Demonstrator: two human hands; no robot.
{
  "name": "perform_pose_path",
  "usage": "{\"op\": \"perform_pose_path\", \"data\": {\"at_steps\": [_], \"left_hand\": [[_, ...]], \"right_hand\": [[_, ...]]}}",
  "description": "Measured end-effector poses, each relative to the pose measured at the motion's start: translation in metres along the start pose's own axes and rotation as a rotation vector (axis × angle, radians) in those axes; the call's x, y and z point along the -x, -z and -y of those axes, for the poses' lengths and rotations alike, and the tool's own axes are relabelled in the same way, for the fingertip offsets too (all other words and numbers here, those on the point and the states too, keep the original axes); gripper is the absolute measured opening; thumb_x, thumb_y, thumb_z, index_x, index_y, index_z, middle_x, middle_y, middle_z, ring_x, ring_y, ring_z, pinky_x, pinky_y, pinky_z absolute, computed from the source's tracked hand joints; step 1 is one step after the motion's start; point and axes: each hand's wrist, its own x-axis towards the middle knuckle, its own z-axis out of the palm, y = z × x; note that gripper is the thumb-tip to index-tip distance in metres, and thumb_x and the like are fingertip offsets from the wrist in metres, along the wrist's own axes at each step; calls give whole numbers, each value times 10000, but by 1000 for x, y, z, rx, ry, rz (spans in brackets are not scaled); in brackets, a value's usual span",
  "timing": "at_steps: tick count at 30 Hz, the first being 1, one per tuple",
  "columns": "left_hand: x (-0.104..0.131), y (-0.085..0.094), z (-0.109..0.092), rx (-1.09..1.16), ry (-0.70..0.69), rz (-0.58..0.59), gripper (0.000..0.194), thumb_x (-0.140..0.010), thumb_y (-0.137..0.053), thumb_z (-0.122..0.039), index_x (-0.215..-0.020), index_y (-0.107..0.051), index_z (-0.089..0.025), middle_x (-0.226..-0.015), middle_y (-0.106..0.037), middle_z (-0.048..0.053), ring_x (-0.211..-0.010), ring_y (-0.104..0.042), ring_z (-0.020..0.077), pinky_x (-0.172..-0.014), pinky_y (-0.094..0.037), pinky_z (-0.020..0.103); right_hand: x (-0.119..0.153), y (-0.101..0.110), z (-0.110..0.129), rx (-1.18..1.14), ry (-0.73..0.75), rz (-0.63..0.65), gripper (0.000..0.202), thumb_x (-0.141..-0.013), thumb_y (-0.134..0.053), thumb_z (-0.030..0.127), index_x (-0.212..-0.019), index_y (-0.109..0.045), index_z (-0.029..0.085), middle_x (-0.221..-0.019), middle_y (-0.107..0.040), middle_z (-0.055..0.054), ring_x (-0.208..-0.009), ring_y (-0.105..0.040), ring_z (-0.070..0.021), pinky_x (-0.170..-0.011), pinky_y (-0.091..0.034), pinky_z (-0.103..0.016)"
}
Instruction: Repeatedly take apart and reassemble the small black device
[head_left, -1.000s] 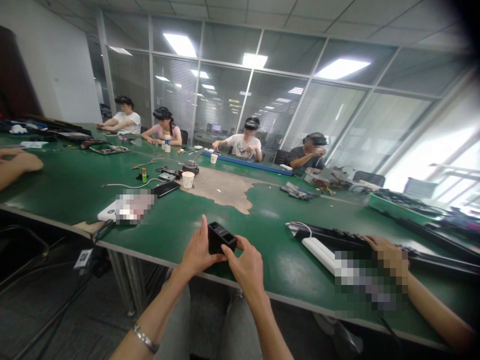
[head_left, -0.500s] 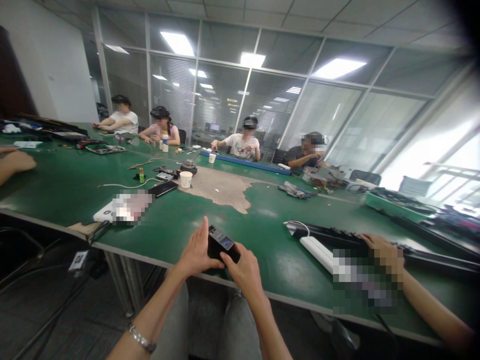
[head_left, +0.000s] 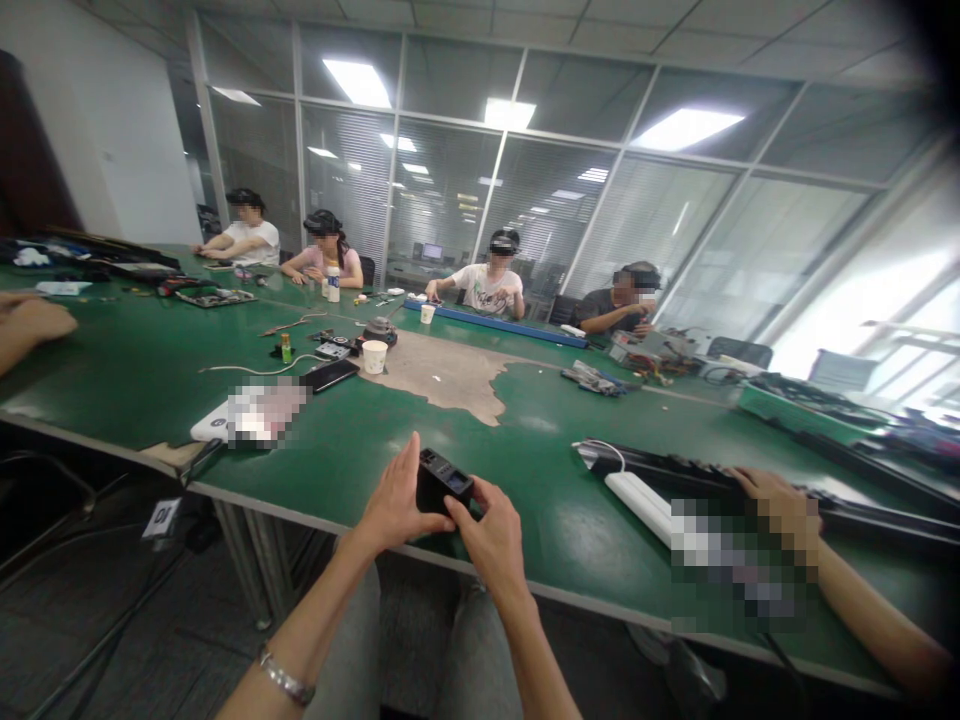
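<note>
A small black box-shaped device (head_left: 442,480) with a little screen and slots or ports on its top face is between my hands, close to the front edge of the green table (head_left: 300,455). My left hand (head_left: 396,500) lies along its left side, fingers straight and pointing up, thumb across the near side. From the right, my right hand (head_left: 487,525) is closed around it, with the thumb over the near top edge. The underside of the device is hidden, so I cannot tell whether it touches the table.
A white power strip (head_left: 645,510) lies right, beside a black long part under another person's hand (head_left: 784,510). Left are a white partly blurred object (head_left: 214,422), a black phone (head_left: 330,376) and a paper cup (head_left: 374,358). Several people sit across the table.
The device has turned or tilted slightly between my hands. My right thumb has shifted a little on its near edge. The view has moved slightly.
</note>
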Motion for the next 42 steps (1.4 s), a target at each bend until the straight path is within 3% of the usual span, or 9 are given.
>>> {"op": "perform_pose_path", "data": {"at_steps": [6, 10, 15, 21, 28, 32, 36, 42], "left_hand": [[1, 0, -3, 77, 27, -32, 1452, -541, -814, -641, -1481, 189, -173, -1532, -204, 235, -1409, -229, 385, -1104, -256, 565], [2, -1, -6, 89, 63, -37, 1439, -565, -827, -586, -1473, 214, -186, -1495, -288, 221, -1374, -308, 369, -1090, -280, 550], [1, -1, -7, 47, 75, -15, 1388, -587, -835, -508, -1488, 168, -178, -1362, -467, 190, -1257, -458, 350, -1042, -340, 525], [1, 0, -10, 23, 100, -10, 1341, -616, -818, -486, -1492, 149, -178, -1332, -503, 189, -1232, -488, 343, -1011, -364, 517], [2, 0, -9, 18, 85, -22, 1302, -639, -810, -480, -1501, 113, -164, -1347, -498, 187, -1239, -480, 341, -1036, -350, 512], [2, -1, -8, 42, 111, -41, 1278, -651, -804, -466, -1503, 107, -186, -1335, -506, 171, -1220, -499, 329, -1011, -380, 504], [2, -2, -6, 52, 103, -50, 1286, -632, -813, -472, -1506, 85, -185, -1330, -507, 170, -1213, -508, 330, -1013, -383, 506], [3, -1, -6, 49, 97, -51, 1293, -638, -811, -478, -1505, 99, -177, -1343, -497, 178, -1233, -489, 343, -1024, -376, 507]], "right_hand": [[-15, 13, 5, -283, -68, 11, 448, -757, -653, 451, -1123, -650, 192, -1047, -698, -77, -954, -650, -232, -857, -500, -365], [-28, 18, 2, -361, -126, -69, 470, -737, -665, 485, -1101, -658, 187, -1017, -710, -77, -913, -664, -231, -844, -506, -362], [-37, 3, -21, -196, -102, -118, 459, -747, -629, 479, -1084, -666, 169, -1015, -708, -99, -912, -659, -241, -846, -492, -364], [-38, -10, -38, 14, -45, -100, 404, -767, -598, 406, -1103, -666, 193, -1034, -704, -93, -959, -644, -242, -845, -472, -335], [-32, -13, -41, 126, -45, -100, 672, -781, -611, 423, -1334, -498, 58, -1193, -628, -191, -1109, -577, -294, -965, -413, -405], [-34, -13, -40, 120, -28, -58, 531, -793, -584, 403, -1242, -580, 119, -1133, -662, -145, -1046, -606, -270, -927, -435, -389], [-33, -8, -40, 29, -62, -75, 431, -784, -580, 404, -1140, -631, 165, -1020, -700, -98, -954, -644, -239, -867, -467, -361], [-22, 8, -40, -322, -223, -111, 508, -751, -637, 499, -1117, -631, 146, -992, -718, -102, -915, -681, -231, -822, -512, -344]]}}
